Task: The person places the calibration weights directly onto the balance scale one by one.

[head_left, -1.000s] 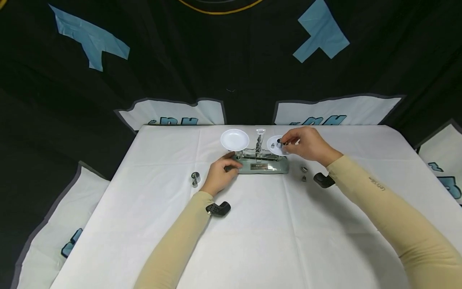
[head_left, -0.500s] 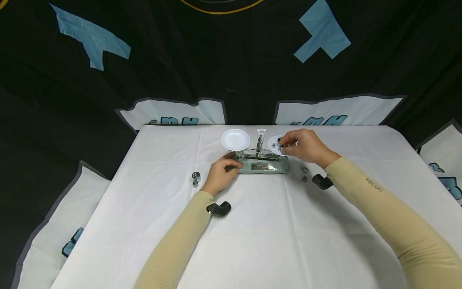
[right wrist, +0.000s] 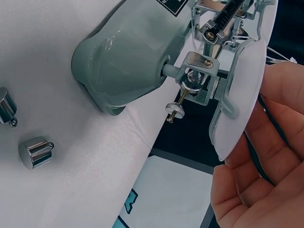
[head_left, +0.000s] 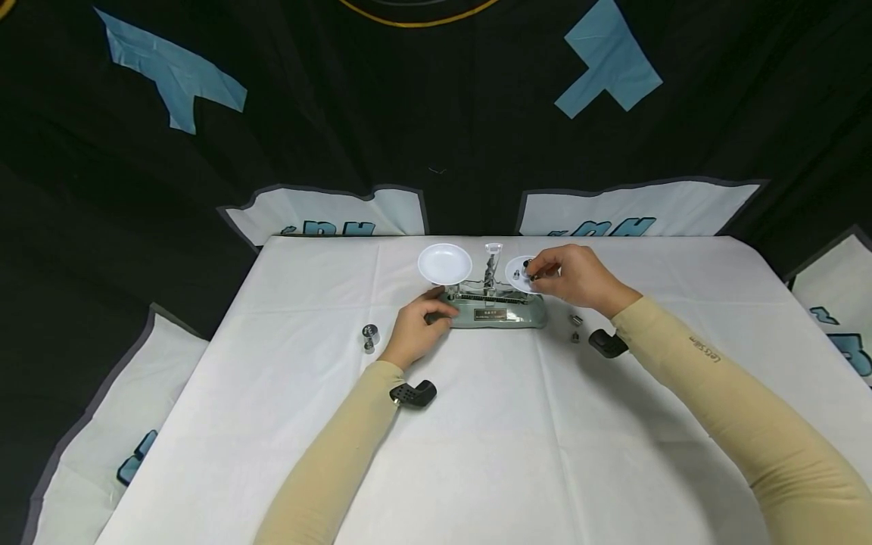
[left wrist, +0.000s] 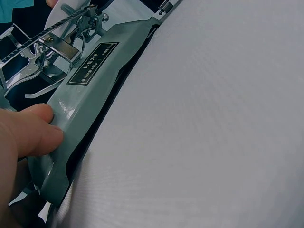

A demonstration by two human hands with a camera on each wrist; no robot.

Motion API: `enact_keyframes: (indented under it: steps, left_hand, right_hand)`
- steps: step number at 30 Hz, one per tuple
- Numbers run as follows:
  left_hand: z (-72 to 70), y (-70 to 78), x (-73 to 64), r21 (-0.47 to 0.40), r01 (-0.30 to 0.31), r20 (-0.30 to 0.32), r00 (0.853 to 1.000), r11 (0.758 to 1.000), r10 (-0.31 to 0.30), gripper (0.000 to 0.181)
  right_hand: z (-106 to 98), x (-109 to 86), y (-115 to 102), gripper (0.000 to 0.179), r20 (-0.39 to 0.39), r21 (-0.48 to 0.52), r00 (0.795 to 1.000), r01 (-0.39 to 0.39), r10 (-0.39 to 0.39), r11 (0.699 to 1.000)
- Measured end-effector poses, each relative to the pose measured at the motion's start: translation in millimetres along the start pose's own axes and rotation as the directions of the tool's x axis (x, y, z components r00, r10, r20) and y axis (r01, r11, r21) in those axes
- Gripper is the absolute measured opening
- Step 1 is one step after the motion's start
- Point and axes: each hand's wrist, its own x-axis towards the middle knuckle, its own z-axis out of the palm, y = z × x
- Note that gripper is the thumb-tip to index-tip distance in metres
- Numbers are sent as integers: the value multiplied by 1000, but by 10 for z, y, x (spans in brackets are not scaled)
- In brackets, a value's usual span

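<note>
A grey-green balance scale [head_left: 500, 319] stands near the table's far side, with two white pans. My left hand [head_left: 422, 327] grips the left end of its base; in the left wrist view a thumb [left wrist: 47, 141] presses on the painted metal. Over the right pan [head_left: 512, 281], my right hand [head_left: 575, 278] pinches a small metal weight [head_left: 534, 277]. Other small weights stand on that pan beside the fingers. From the right wrist, the pan [right wrist: 247, 90] hides the fingertips and the weight. The left pan [head_left: 444, 263] bears nothing.
On the white tablecloth [head_left: 477, 454], metal weights [head_left: 370, 333] stand left of the left hand. Two more, one a shiny cylinder [right wrist: 35, 153], lie below the right hand. A black curtain [head_left: 341, 113] hangs behind the table.
The right hand has shifted slightly left over the right pan, then stays put. The left hand and the scale have not visibly moved.
</note>
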Motion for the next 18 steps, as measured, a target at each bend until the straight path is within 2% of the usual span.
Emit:
enact_keyframes:
  steps: [18]
  left_hand:
    - [0, 2, -4, -4, -2, -1, 1000, 1000, 2, 20]
  right_hand:
    - [-4, 5, 3, 18, -4, -5, 1000, 16, -16, 1000]
